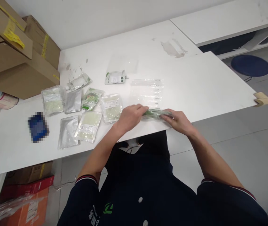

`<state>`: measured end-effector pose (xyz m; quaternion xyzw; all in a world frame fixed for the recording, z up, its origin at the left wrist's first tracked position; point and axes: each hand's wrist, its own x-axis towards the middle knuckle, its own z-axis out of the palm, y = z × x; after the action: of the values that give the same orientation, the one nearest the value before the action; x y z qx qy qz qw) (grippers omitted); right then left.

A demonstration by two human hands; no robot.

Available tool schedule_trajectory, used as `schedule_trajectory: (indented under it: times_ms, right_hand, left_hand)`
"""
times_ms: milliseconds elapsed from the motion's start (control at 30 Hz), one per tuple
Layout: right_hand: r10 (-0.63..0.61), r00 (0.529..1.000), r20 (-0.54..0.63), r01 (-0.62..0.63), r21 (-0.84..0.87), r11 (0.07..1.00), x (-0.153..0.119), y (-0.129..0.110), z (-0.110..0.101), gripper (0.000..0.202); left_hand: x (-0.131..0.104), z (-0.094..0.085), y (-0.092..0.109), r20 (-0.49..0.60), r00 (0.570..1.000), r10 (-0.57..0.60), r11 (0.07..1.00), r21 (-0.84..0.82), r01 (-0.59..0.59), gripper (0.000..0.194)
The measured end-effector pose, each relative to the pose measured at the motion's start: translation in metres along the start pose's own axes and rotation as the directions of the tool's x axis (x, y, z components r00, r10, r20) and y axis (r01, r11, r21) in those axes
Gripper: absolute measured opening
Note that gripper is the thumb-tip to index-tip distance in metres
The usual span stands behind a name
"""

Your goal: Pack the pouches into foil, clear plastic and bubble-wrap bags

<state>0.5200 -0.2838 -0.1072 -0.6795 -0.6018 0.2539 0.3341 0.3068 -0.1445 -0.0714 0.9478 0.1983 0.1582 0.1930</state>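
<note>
Packets (92, 98), some silver, some pale green, lie on the white bench (209, 81) at nine o'clock from the wearer's left hand (130, 117), whose fingers clasp one end of a green-and-clear plastic pouch (154, 113) near the front edge. Clear plastic sleeves (145, 91) lie just beyond it, toward twelve o'clock. At three o'clock, the right hand (180, 122) pinches the other end. The pouch looks light, limp and slick, best held by both ends.

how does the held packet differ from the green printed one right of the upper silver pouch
The held packet is between the left hand and right hand; the printed packet lies untouched. The held packet looks narrow, nearly edge-on; the printed packet shows its broad face. Both show green.
</note>
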Motion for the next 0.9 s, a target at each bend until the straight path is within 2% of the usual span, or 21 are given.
schedule_trajectory:
  times_ms: [133, 267, 333, 433, 533, 600, 633, 700, 733, 800, 900]
  right_hand:
    - [0.158, 0.982, -0.101, -0.154, 0.043, 0.987, 0.028, 0.008, -0.002, 0.030]
    - [0.327, 0.938, -0.117, -0.336, -0.072, 0.939, 0.044, 0.014, 0.003, 0.031]
    - [0.360, 0.925, -0.123, -0.374, -0.127, 0.919, 0.046, 0.015, 0.005, 0.031]
    - [0.336, 0.927, -0.164, -0.368, -0.234, 0.900, 0.046, 0.016, 0.007, 0.032]
    - [0.373, 0.906, -0.202, -0.418, -0.283, 0.863, 0.043, 0.012, 0.011, 0.037]
    - [0.396, 0.872, -0.287, -0.471, -0.280, 0.837, 0.041, 0.008, 0.014, 0.048]
    - [0.367, 0.861, -0.352, -0.474, -0.290, 0.832, 0.040, 0.007, 0.017, 0.057]
    - [0.218, 0.864, -0.455, -0.402, -0.362, 0.841, 0.039, 0.006, 0.022, 0.065]
    - [0.119, 0.885, -0.451, -0.325, -0.415, 0.850, 0.038, 0.008, 0.025, 0.057]
    - [-0.031, 0.938, -0.345, -0.144, -0.470, 0.871, 0.039, 0.014, 0.027, 0.036]
    - [-0.080, 0.982, -0.174, 0.010, -0.374, 0.927, 0.040, 0.028, 0.023, 0.038]
  left_hand:
    - [0.041, 0.013, -0.029, 0.018, 0.998, -0.063, 0.998, -0.017, 0.063, 0.031]
    - [0.060, 0.032, -0.046, 0.070, 0.989, -0.130, 0.992, 0.007, 0.130, 0.032]
    - [0.064, 0.042, -0.050, 0.079, 0.984, -0.159, 0.986, 0.066, 0.154, 0.031]
    - [0.070, 0.053, -0.050, 0.071, 0.977, -0.201, 0.967, 0.173, 0.187, 0.030]
    - [0.073, 0.056, -0.045, -0.020, 0.979, -0.204, 0.942, 0.267, 0.202, 0.024]
    - [0.067, 0.051, -0.039, -0.132, 0.976, -0.171, 0.932, 0.300, 0.204, 0.023]
    - [0.061, 0.047, -0.035, -0.162, 0.977, -0.141, 0.936, 0.299, 0.184, 0.025]
    - [0.044, 0.037, -0.030, -0.105, 0.994, -0.042, 0.962, 0.265, 0.069, 0.030]
    - [0.034, 0.033, -0.028, -0.025, 1.000, 0.015, 0.971, 0.238, -0.009, 0.034]
    - [0.018, 0.027, -0.028, 0.158, 0.983, 0.092, 0.972, 0.199, -0.123, 0.051]
    - [0.011, 0.029, -0.032, 0.321, 0.946, 0.052, 0.966, 0.225, -0.130, 0.076]
